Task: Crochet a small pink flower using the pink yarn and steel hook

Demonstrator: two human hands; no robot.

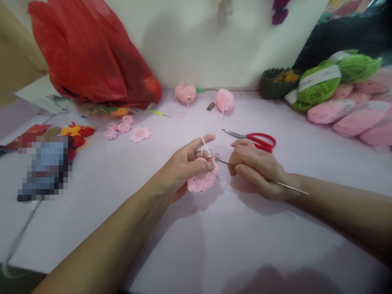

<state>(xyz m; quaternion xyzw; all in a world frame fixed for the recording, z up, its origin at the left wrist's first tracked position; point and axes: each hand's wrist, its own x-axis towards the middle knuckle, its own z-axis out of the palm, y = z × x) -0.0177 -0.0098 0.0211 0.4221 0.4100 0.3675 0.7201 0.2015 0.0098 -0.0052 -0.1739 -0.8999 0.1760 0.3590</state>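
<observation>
left hand (183,169): curled (index raised) | right hand (257,169): palm down, curled

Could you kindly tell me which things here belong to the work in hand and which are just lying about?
In use: left hand, pink crochet piece, right hand, steel crochet hook, pink yarn strand, pink yarn ball.

Lying about: red-handled scissors, green yarn skeins, red plastic bag, pink crochet flowers.

A pale pink crochet motif (202,182) and matching yarn ball (224,100) stand out against the lilac counter (214,245), near red-handled scissors (263,141), a glossy red plastic bag (88,57) and lime-green yarn skeins (318,85) with white bands.
</observation>
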